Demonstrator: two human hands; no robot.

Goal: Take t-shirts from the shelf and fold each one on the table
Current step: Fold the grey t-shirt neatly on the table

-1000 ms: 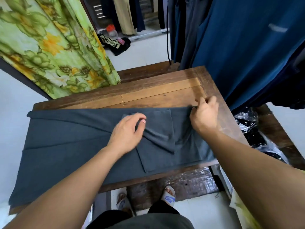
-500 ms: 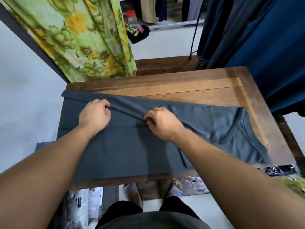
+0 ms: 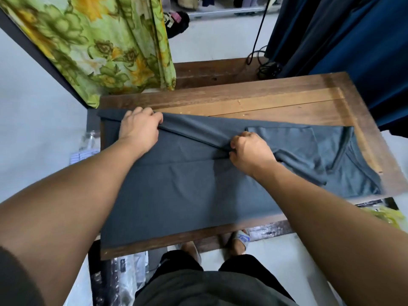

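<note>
A dark grey t-shirt (image 3: 187,195) lies lengthwise across the wooden table (image 3: 276,100), its collar end toward the right and a sleeve folded over its body. My left hand (image 3: 140,129) grips the shirt's far long edge near the hem end on the left. Near the shirt's middle, my right hand (image 3: 250,151) pinches the same far edge. Between the two hands that edge is lifted into a ridge and drawn toward me over the body of the shirt.
A green floral cloth (image 3: 106,47) hangs at the back left, and dark blue garments (image 3: 353,40) hang at the back right. A black cable (image 3: 262,65) lies behind the table. Plastic-wrapped packages (image 3: 123,274) sit on the floor beside my feet.
A second ago my hands worked at the sleeve and collar end. Both moved left along the far edge, took hold of it, and now pull it slightly toward me.
</note>
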